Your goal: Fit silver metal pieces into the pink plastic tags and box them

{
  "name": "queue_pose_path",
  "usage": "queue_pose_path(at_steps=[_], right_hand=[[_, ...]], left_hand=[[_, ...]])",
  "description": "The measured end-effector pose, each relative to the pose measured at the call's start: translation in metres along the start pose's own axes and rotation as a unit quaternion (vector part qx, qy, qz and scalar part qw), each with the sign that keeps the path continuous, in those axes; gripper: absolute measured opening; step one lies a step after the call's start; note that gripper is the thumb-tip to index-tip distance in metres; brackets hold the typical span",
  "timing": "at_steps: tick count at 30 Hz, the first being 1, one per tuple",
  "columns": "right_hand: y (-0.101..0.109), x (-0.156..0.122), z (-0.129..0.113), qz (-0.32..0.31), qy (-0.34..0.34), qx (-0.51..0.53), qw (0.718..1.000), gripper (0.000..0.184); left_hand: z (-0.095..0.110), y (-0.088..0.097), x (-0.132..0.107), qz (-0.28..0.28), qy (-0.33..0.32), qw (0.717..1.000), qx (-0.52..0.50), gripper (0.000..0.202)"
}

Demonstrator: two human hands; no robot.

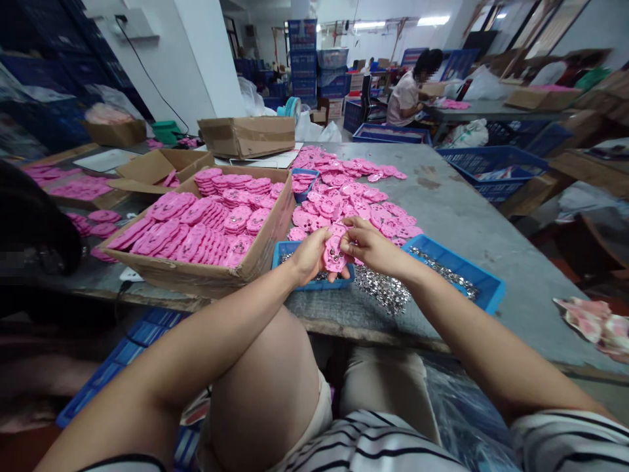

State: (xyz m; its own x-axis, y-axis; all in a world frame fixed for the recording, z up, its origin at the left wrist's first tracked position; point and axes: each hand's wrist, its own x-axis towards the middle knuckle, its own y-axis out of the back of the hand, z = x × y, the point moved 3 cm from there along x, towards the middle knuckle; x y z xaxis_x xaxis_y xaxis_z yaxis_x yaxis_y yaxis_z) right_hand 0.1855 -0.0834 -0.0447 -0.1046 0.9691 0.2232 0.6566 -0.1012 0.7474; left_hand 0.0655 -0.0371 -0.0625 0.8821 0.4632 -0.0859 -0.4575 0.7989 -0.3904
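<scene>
My left hand (310, 255) grips a pink plastic piece (335, 254) from below, fingers curled round its edge. My right hand (367, 246) pinches the same piece from its right side, fingertips pressed onto its face; whether a small part sits under them is hidden. Both hands hover over a small blue tray (281, 252) at the table's front edge. Just beyond lies a loose heap of pink pieces (354, 196). A pile of small silver metal parts (386, 288) spills out beneath my right wrist.
A cardboard box (206, 278) packed with rows of pink pieces stands to the left. A larger blue tray (484, 282) sits on the right. More boxes and blue crates crowd the back. A person (407, 92) works at a far table; dark hair (29, 223) shows at my left.
</scene>
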Motion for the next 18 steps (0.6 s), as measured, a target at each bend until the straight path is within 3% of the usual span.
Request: queue_pose_path(at_steps=[6,18], right_hand=[[-0.001,-0.001,0.001,0.033,0.01,0.013,0.999,0.017],[-0.011,-0.006,0.011,0.121,-0.036,0.165,0.978,0.015]], left_hand=[[-0.002,0.004,0.001,-0.009,-0.007,1.0,0.004,0.038],[-0.002,0.003,-0.005,0.045,-0.043,0.995,0.081,0.049]])
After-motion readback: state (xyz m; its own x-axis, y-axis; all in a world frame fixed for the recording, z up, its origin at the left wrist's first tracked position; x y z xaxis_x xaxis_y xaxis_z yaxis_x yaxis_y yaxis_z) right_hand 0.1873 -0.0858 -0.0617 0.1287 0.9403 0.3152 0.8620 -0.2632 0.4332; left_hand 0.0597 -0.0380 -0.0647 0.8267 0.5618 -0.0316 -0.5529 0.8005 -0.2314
